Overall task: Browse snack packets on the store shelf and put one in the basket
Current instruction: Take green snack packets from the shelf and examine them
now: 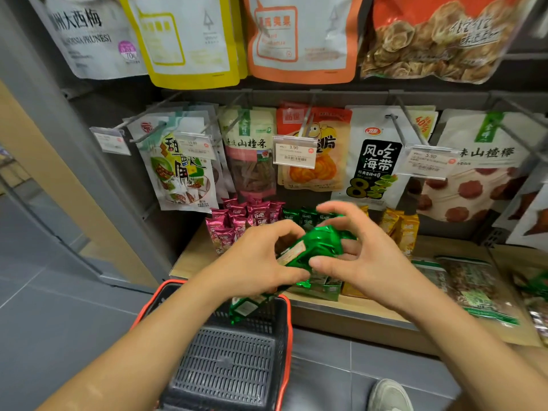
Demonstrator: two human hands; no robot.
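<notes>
Green packet (314, 247) held above shelf edge, long axis running lower-left to upper-right. My left hand (261, 262) pinches its lower end; my right hand (364, 256) curls round the upper end. Basket (288, 345) sits below, nearer my left hand, so I'd lower down-left.

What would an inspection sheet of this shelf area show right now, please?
Surface: wooden shelf, with packets standing and lying on it.
Job's things: green packet held in front of the shelf; second green packet lower, over the basket rim.
Clutter: pink packets, yellow packets, hanging pouches, price tags.
Hands: left hand and right hand both pinch the green packet.
Cables: nothing seen.
Surroundings: grey tiled floor, a shoe.
</notes>
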